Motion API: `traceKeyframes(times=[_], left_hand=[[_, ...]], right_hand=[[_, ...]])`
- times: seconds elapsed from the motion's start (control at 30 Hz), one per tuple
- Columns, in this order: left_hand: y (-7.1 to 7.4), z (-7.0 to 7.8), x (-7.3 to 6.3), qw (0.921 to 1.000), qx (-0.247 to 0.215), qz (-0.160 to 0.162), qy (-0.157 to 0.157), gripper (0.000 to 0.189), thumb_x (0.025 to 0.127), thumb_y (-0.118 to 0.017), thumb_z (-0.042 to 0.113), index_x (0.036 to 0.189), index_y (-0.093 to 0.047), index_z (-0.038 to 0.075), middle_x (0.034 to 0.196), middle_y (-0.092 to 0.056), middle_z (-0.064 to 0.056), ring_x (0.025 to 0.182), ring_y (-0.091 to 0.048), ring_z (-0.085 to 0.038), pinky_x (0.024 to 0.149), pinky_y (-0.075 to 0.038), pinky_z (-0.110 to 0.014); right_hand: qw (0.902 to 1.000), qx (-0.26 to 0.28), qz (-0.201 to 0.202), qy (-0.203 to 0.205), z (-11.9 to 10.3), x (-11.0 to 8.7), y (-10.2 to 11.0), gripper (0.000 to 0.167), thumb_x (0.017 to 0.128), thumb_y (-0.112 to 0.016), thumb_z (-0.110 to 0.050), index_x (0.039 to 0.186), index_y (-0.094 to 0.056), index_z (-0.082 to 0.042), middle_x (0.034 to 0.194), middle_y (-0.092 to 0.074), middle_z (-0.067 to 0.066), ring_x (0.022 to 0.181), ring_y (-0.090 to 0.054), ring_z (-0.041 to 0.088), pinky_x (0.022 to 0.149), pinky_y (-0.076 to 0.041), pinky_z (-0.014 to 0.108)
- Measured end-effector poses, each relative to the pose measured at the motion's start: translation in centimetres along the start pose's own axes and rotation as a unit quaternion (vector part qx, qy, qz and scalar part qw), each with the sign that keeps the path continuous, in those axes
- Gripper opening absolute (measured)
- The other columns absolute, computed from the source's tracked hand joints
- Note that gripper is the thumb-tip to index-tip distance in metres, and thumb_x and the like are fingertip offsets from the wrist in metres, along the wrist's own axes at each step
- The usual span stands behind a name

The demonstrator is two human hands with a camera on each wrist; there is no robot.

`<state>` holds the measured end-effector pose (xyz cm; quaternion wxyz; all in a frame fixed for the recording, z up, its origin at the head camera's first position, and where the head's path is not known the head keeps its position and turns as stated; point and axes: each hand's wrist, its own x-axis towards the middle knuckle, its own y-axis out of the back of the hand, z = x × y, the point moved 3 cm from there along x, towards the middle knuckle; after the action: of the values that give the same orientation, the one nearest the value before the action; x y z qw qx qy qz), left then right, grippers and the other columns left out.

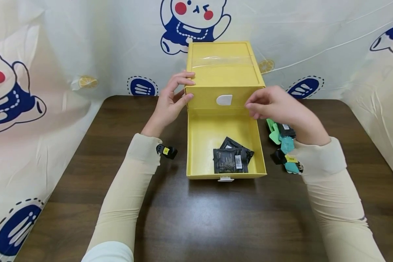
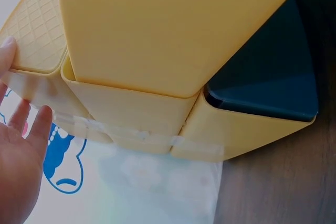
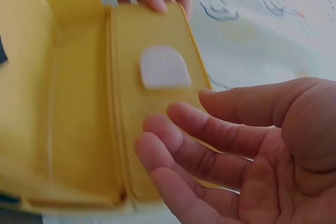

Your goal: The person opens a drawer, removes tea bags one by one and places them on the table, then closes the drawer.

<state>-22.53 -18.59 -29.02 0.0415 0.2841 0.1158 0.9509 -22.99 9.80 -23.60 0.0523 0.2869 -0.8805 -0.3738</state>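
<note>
Fingers spread, the left hand (image 1: 170, 98) rests on the yellow drawer box's (image 1: 222, 74) left front corner. The right hand's (image 1: 276, 105) fingers, loosely bent and holding nothing, are by its front's right end, contact unclear; below, the pulled-out lower drawer (image 1: 201, 142) holds black sachets (image 1: 230, 161).

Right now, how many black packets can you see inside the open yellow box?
2. One black packet lies at the front of the yellow box, and the second packet sits behind, partly under it. More could be hidden beneath.
</note>
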Motion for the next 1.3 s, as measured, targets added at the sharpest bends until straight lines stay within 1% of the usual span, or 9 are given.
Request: traceKeyframes(times=[0.17,0.27,0.37,0.43,0.57,0.7,0.87,1.1,1.3], left_hand=[[-0.1,0.0,0.0,1.0000,-0.002,-0.001,0.008,0.026,0.095,-0.063,0.001,0.120,-0.058,-0.002,0.146,-0.049,-0.011,0.149,-0.030,-0.013,0.117,-0.037,-0.051],[0.0,0.0,-0.1,0.9999,0.000,-0.001,0.011,0.027,0.095,-0.063,0.001,0.121,-0.058,-0.002,0.146,-0.049,-0.010,0.149,-0.030,-0.012,0.117,-0.037,-0.051],[0.0,-0.1,-0.1,0.9999,0.001,0.001,0.011,0.025,0.095,-0.062,0.000,0.120,-0.058,-0.002,0.146,-0.049,-0.010,0.149,-0.030,-0.012,0.117,-0.037,-0.050],[0.0,-0.1,-0.1,1.0000,0.001,0.001,0.006,0.025,0.095,-0.062,0.000,0.119,-0.058,-0.002,0.145,-0.050,-0.011,0.149,-0.031,-0.013,0.116,-0.038,-0.051],[-0.1,0.0,-0.2,1.0000,-0.001,-0.004,-0.001,0.025,0.095,-0.062,0.001,0.120,-0.058,-0.002,0.145,-0.050,-0.012,0.148,-0.032,-0.013,0.116,-0.039,-0.052],[-0.1,0.1,-0.2,1.0000,0.000,-0.002,0.003,0.025,0.095,-0.062,0.002,0.120,-0.058,-0.001,0.145,-0.050,-0.010,0.148,-0.032,-0.012,0.115,-0.038,-0.053],[0.0,0.1,-0.1,1.0000,-0.001,-0.001,0.009,0.025,0.095,-0.062,0.002,0.120,-0.058,-0.002,0.145,-0.050,-0.010,0.149,-0.030,-0.012,0.116,-0.037,-0.052],[-0.1,0.1,0.0,0.9995,-0.001,-0.003,0.032,0.027,0.095,-0.062,0.000,0.121,-0.057,-0.001,0.148,-0.048,-0.010,0.151,-0.027,-0.011,0.119,-0.036,-0.047],[0.0,-0.2,0.1,0.9993,-0.001,0.000,0.037,0.027,0.095,-0.062,-0.001,0.122,-0.057,-0.002,0.148,-0.048,-0.010,0.151,-0.027,-0.011,0.119,-0.036,-0.047]], right_hand=[[0.9973,-0.017,-0.065,0.029,-0.9,1.4,-2.3,0.022,0.101,-0.056,-0.014,0.109,-0.068,0.002,0.091,-0.070,0.015,0.083,-0.065,0.026,0.073,-0.054,0.029],[0.9925,-0.029,-0.106,0.053,-1.2,2.4,-3.5,0.022,0.101,-0.055,-0.013,0.109,-0.069,0.002,0.089,-0.071,0.014,0.081,-0.065,0.024,0.071,-0.051,0.030],[0.9855,-0.032,-0.152,0.068,-1.5,3.2,-4.8,0.023,0.101,-0.054,-0.012,0.109,-0.069,0.004,0.088,-0.071,0.015,0.079,-0.065,0.022,0.073,-0.054,0.033],[0.9805,-0.036,-0.182,0.066,-1.5,3.7,-5.6,0.023,0.100,-0.054,-0.011,0.108,-0.069,0.005,0.087,-0.071,0.015,0.078,-0.066,0.021,0.074,-0.056,0.035],[0.9710,-0.046,-0.232,0.036,-1.3,4.3,-6.9,0.023,0.100,-0.053,-0.011,0.105,-0.070,0.004,0.088,-0.072,0.016,0.078,-0.069,0.023,0.077,-0.057,0.039],[0.9653,-0.059,-0.253,0.021,-1.3,4.6,-7.6,0.024,0.101,-0.052,-0.013,0.101,-0.070,0.002,0.089,-0.072,0.015,0.080,-0.070,0.025,0.073,-0.056,0.035],[0.9603,-0.075,-0.268,0.022,-1.3,4.8,-8.3,0.025,0.102,-0.051,-0.012,0.098,-0.070,0.003,0.086,-0.072,0.016,0.074,-0.070,0.023,0.068,-0.054,0.028],[0.9542,-0.078,-0.287,0.029,-1.2,4.8,-9.4,0.025,0.101,-0.052,-0.010,0.094,-0.071,0.004,0.084,-0.072,0.016,0.069,-0.067,0.020,0.070,-0.058,0.032],[0.9496,-0.099,-0.294,0.042,-1.4,4.8,-9.8,0.021,0.099,-0.056,-0.008,0.092,-0.074,0.003,0.080,-0.071,0.013,0.065,-0.064,0.017,0.065,-0.056,0.027]])
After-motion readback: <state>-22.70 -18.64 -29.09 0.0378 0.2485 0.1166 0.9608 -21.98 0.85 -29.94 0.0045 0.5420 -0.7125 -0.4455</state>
